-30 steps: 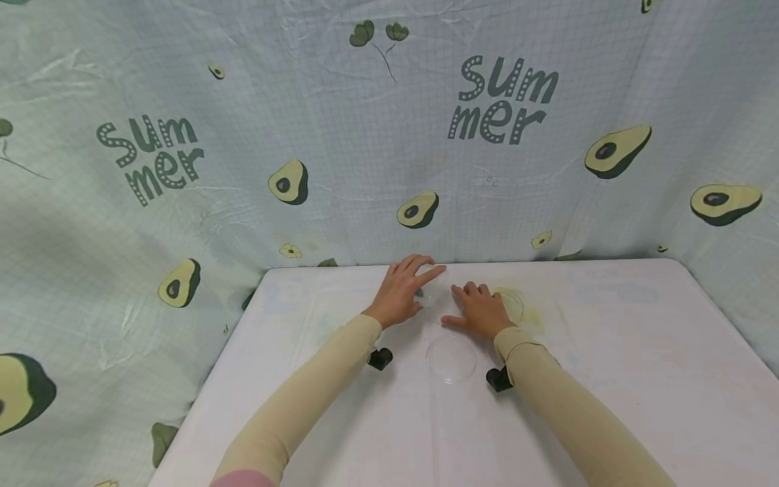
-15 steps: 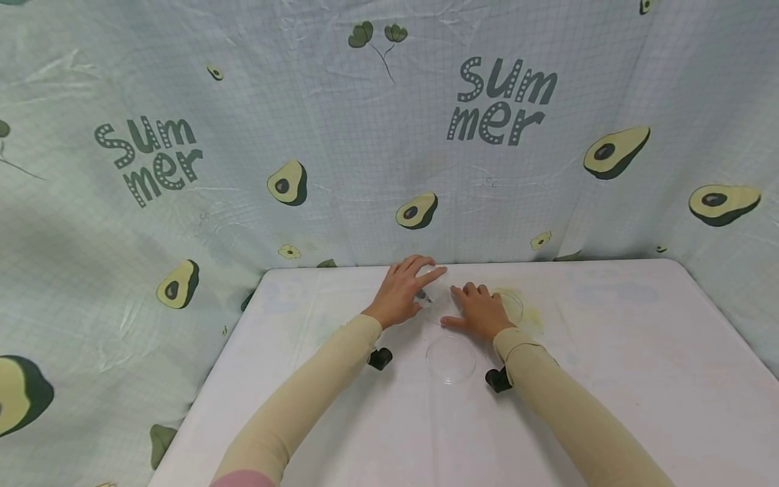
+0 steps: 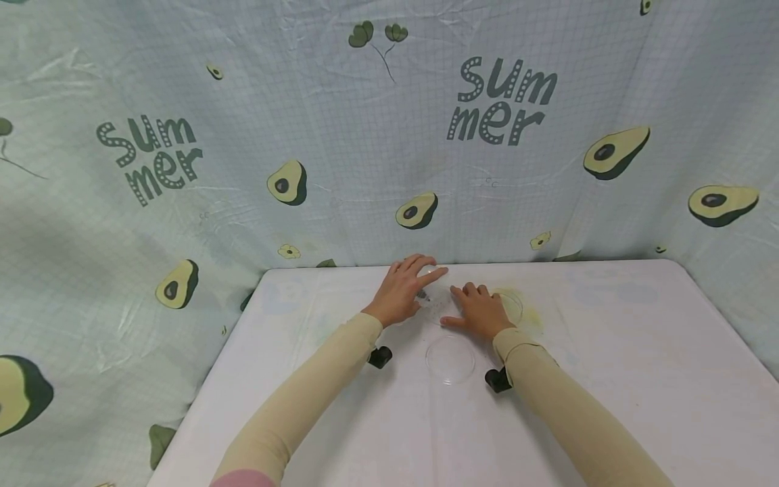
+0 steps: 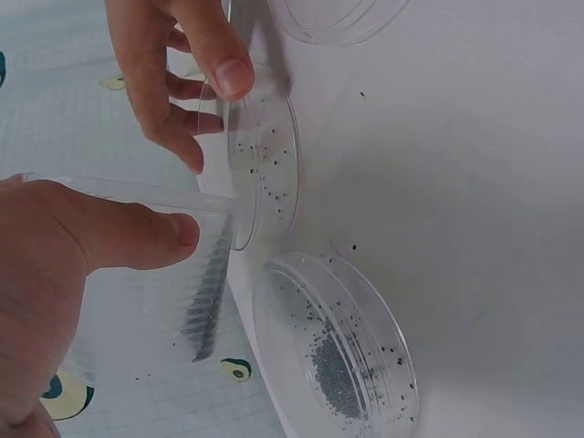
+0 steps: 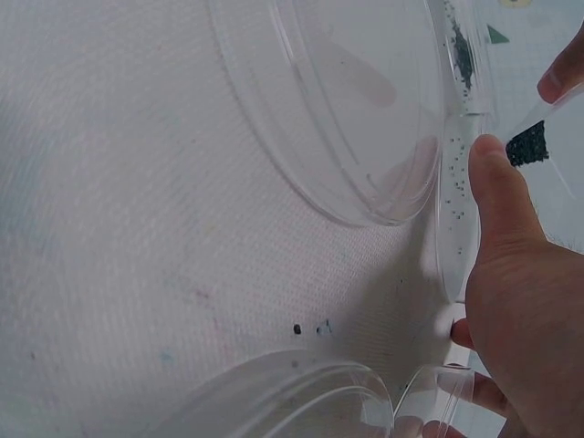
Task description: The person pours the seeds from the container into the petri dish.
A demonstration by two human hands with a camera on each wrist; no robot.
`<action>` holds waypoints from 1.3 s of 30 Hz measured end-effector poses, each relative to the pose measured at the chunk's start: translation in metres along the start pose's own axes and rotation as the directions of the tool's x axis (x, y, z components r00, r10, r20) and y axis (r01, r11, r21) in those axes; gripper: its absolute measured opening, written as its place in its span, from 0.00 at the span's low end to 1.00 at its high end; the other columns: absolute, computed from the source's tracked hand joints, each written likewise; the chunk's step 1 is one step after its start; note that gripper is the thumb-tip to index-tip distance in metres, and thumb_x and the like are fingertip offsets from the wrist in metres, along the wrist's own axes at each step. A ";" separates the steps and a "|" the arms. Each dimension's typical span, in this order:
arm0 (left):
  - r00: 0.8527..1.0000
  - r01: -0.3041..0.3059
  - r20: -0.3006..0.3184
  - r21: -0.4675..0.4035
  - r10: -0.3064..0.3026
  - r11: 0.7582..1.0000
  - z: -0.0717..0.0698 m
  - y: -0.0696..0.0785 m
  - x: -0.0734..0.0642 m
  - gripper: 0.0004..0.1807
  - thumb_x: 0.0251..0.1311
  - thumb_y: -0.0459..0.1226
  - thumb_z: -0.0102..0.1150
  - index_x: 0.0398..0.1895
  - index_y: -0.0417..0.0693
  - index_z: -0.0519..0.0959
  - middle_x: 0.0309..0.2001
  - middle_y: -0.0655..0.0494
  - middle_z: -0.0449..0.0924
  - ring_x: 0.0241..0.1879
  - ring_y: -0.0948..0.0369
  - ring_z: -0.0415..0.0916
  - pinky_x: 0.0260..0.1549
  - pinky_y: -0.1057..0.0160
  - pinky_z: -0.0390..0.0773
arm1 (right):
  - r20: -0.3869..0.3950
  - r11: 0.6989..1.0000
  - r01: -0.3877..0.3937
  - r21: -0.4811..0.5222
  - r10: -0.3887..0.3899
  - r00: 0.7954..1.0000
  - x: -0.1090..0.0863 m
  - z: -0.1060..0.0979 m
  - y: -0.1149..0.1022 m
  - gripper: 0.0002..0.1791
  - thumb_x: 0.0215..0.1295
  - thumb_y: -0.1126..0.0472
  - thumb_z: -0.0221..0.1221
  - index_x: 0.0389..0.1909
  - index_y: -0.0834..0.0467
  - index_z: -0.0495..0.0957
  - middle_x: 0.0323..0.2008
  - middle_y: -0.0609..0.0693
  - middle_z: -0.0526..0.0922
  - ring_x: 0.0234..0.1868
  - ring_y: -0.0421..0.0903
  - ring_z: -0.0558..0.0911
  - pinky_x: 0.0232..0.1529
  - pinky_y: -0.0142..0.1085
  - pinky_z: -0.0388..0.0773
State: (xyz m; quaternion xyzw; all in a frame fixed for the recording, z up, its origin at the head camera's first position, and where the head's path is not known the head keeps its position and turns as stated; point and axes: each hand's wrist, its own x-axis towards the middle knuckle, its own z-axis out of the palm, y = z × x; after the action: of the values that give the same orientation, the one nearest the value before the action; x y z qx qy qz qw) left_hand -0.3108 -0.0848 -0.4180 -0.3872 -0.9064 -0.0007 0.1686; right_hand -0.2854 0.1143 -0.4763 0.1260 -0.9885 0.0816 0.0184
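Note:
My left hand point(image 3: 398, 292) grips a tilted clear plastic container point(image 4: 155, 205) with dark granules point(image 4: 208, 297) gathered at its lower corner. Near it in the left wrist view stands a clear petri dish point(image 4: 315, 315) holding a pile of grey granules. A second petri dish point(image 4: 274, 214), with scattered dark specks, lies between the hands. My right hand point(image 3: 481, 310) is at that dish with spread, relaxed fingers; its thumb point(image 5: 497, 182) overlaps the dish's edge, with the other fingers beyond it. The container is mostly hidden behind my left hand in the head view.
A clear round dish point(image 3: 450, 360) lies nearer me on the white table point(image 3: 365, 433). Another point(image 3: 516, 308) sits beside my right hand. Stray granules point(image 5: 297, 329) dot the table. A printed curtain point(image 3: 353, 135) hangs behind the far edge.
Both hands stay nearly where they were. More dark granules show beside my left thumb than a second ago, and specks now show between the hands.

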 end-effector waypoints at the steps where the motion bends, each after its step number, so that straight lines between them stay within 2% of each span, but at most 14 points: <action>1: 1.000 -0.002 0.000 0.000 0.002 1.000 0.000 0.000 0.000 0.47 0.45 0.36 0.75 0.70 0.67 0.64 0.67 0.59 0.64 0.69 0.58 0.59 0.57 0.54 0.70 | 0.001 1.000 -0.001 0.000 0.001 1.000 0.000 0.000 0.000 0.47 0.54 0.30 0.60 0.68 0.54 0.66 0.56 0.60 0.73 0.57 0.61 0.72 0.55 0.60 0.72; 29: 0.999 -0.048 -0.003 0.064 0.049 0.997 -0.004 0.002 0.005 0.46 0.46 0.35 0.73 0.71 0.67 0.63 0.67 0.58 0.65 0.69 0.57 0.59 0.58 0.53 0.70 | 0.005 1.000 -0.003 0.012 0.003 1.000 0.001 0.003 0.000 0.48 0.54 0.29 0.59 0.69 0.54 0.66 0.59 0.61 0.72 0.59 0.62 0.71 0.56 0.62 0.71; 39: 0.999 -0.049 0.024 0.070 0.048 0.996 -0.007 0.001 0.006 0.46 0.47 0.35 0.73 0.71 0.67 0.63 0.67 0.58 0.64 0.69 0.57 0.58 0.61 0.53 0.68 | 0.011 0.999 -0.004 0.032 0.004 1.000 0.000 -0.001 0.000 0.48 0.54 0.30 0.60 0.69 0.55 0.66 0.59 0.61 0.72 0.60 0.63 0.70 0.57 0.62 0.70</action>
State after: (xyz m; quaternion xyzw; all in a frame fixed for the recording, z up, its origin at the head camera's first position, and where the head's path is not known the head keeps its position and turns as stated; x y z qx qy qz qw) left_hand -0.3122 -0.0809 -0.4101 -0.4029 -0.8980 0.0396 0.1722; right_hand -0.2855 0.1139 -0.4756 0.1248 -0.9874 0.0965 0.0106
